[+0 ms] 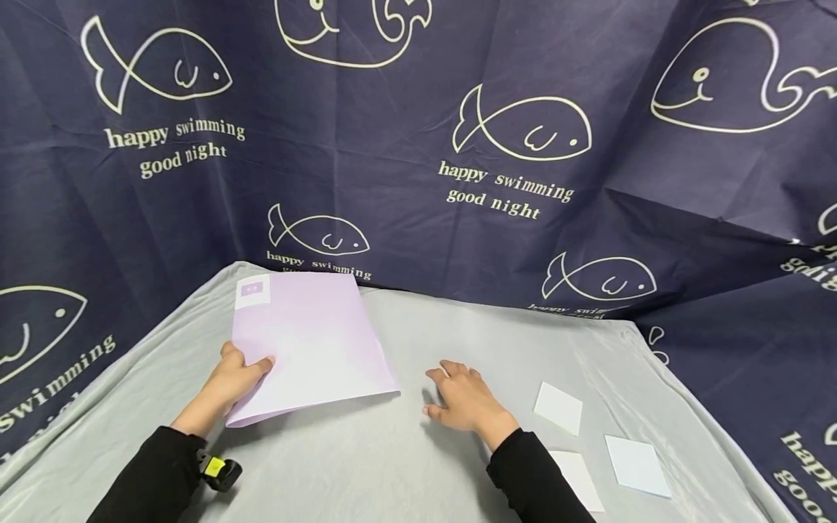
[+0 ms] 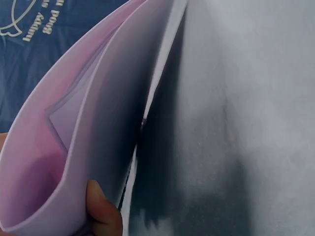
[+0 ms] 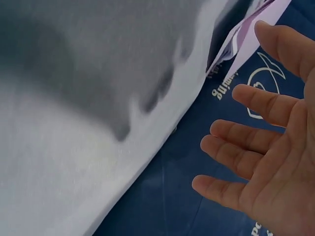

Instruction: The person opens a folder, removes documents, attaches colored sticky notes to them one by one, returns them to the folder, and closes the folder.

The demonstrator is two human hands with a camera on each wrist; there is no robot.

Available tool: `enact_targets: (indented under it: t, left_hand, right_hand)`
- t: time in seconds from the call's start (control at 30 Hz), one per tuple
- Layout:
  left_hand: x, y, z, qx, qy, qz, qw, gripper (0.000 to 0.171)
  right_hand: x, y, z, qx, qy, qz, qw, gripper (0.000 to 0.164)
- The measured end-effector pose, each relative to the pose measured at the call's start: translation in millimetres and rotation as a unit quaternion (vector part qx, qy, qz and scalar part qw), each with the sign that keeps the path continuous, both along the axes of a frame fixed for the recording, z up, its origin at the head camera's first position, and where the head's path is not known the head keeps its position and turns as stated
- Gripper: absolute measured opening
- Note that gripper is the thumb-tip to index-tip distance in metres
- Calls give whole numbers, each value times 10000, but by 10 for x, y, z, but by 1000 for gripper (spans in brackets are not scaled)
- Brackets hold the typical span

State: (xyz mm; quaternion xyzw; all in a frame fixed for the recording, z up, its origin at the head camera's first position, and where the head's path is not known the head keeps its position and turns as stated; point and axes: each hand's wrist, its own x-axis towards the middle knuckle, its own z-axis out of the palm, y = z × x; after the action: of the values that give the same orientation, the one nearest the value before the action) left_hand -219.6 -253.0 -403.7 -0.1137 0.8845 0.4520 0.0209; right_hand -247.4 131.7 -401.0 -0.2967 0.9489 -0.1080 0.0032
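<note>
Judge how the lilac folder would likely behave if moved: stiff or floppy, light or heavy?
The lilac folder is probably bendy rather than rigid: it bows in the left wrist view. It is likely light for its size, since its covers look thin. It may gape if moved, as those covers stand apart near the left grip.

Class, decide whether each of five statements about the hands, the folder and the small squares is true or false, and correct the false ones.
1. The left hand grips a pale purple rectangular folder. True.
2. The right hand holds a white square. False: it is empty.
3. Three small flat squares lie on the pale grey cloth-covered table. True.
4. All three squares are white. False: the rightmost square is pale blue.
5. Fish outlines decorate the dark blue fabric backdrop. True.
</note>
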Motion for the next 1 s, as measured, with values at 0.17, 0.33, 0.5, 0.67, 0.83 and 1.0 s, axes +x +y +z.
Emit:
enact_targets:
  t: [0.17,0.33,0.5,0.67,0.83,1.0]
  left_hand:
    - [45,56,84,249,141,-57,9996,85]
    - [92,122,149,476,149,-192,9986,84]
    - [135,267,180,722,27,-445,9964,85]
    - [121,527,212,852,-79,-609,9945,91]
    - [119,788,192,1015,-65,-810,9915,93]
    - [135,1022,157,1089,-13,-953,9895,92]
  right_hand:
    - [-7,151,85,-219,27,-146,9997,55]
    - [22,321,185,-338,120,-327,9988,55]
    - [61,490,284,-485,271,-455,9974,57]
    - [108,671,366,-562,543,-597,9952,57]
    - [168,835,386,-587,630,-784,9932,58]
    - [236,994,340,-655,700,-915,9912,57]
